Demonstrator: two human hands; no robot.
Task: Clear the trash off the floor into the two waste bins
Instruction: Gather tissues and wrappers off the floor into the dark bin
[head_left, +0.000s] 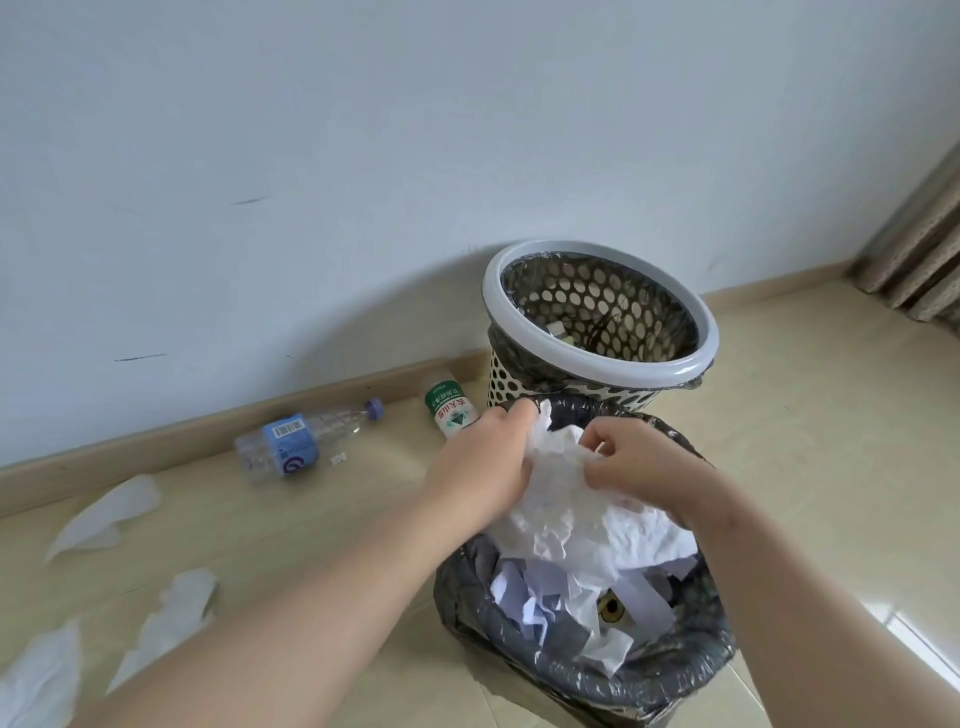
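Partway done, I judge. The left hand (483, 457) and right hand (639, 462) both pinch crumpled paper (561, 509) just above the near bin (571, 675), which is already part full. Left of that bin, a blue bottle (291, 441), a green bottle (451, 413) and tissues (104, 509) await clearing.

We held both bare forearms stretched forward, hands close together. Our left hand (483, 457) gripped the crumpled paper (566, 509) (fingers curled over its top edge), and our right hand (644, 467) pinched it from the opposite side.
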